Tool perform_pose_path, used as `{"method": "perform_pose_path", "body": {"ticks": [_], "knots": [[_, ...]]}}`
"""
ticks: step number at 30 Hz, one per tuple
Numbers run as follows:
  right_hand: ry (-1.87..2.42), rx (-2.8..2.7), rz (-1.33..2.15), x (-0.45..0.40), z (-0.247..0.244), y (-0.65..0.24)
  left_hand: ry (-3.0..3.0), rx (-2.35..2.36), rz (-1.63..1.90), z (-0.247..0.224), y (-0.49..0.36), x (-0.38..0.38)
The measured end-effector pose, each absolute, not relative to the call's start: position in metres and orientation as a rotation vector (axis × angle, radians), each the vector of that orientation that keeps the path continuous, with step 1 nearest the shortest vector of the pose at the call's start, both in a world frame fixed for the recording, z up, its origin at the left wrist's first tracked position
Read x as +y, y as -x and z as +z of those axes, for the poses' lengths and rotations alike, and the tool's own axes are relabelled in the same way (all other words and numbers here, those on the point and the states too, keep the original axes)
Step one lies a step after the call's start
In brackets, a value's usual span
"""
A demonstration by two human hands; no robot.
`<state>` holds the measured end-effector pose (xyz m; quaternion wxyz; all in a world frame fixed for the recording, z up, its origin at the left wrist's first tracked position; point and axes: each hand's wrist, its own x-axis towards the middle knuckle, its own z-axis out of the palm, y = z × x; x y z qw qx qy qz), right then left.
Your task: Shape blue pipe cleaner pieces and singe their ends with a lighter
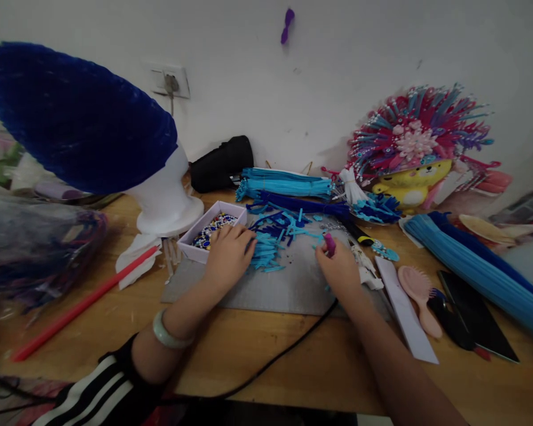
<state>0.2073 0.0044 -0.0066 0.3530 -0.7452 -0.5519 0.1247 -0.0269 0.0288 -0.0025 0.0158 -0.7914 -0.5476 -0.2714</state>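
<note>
My left hand (231,251) rests palm down with its fingers spread and bent. It lies at the right end of a small white box (193,253) of mixed beads (213,229). Its fingertips are beside a pile of short light-blue strips (266,251) on a grey board (266,294). My right hand (340,269) is closed over the board's right side. A small magenta cap-like piece (330,244) shows at its fingers; whether it is worn or held, I cannot tell. What lies inside that grip is hidden.
A foam head (169,195) with a dark-blue headpiece (80,118) stands left. Behind the board lie blue pipe-cleaner bundles (288,183). A black cable (266,367) crosses the table front. Right are a pink hairbrush (415,287), a white strip (406,310) and a black tablet-like slab (479,316).
</note>
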Motion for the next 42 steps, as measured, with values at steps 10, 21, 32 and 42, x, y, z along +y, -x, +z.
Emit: {"method": "perform_pose_path", "body": {"ticks": [10,21,32,42], "knots": [[2.324,-1.982,-0.056,0.000,-0.015,-0.208,2.442,-1.775,-0.787,-0.002,0.025,0.024],[1.636,-1.598,0.636,0.001,-0.013,-0.191,2.912,-1.549,-1.118,-0.011,0.009,0.016],[1.407,-1.359,0.917,-0.004,-0.019,-0.177,3.113,-1.488,-1.103,-0.009,0.007,0.013],[1.346,-1.265,0.963,0.000,-0.023,-0.178,3.119,-1.535,-1.144,-0.010,0.004,0.013]]}}
